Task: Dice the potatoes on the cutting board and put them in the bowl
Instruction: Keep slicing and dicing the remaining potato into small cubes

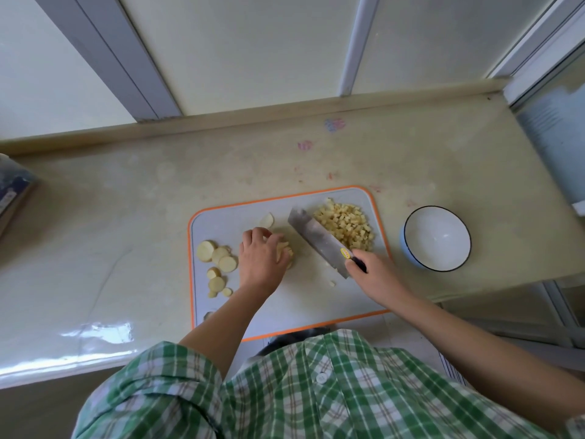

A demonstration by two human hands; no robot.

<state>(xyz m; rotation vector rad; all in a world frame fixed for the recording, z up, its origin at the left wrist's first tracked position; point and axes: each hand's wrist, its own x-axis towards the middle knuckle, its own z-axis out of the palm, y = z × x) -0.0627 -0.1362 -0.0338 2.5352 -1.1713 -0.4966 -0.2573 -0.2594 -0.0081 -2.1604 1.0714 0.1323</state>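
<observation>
holding a small stack (285,248) of cut potato steady near the middle of the board (285,308), the left hand (259,258) curls its fingers over it, while the right hand (376,274) wraps the dark handle of the knife (316,237). the knife's broad blade lies angled between the stack and the dice (345,226) heaped at the board's far right corner. the potato looks firm, wet and light, so i judge the pieces likely to slip and scatter; the stack is best pinned from above with fingertips tucked back from the edge, and the dice scooped on the flat blade rather than pinched. uncut rounds (218,258) lie at the board's left, a thin slice (267,220) beyond the left hand, one stray cube (331,282) near the blade's heel. the bowl (408,226) stands just off the board's right side on the counter (158,201), no potato showing in it; the knife hand lies between it and the stack. a box (12,191) sits at the far left.
</observation>
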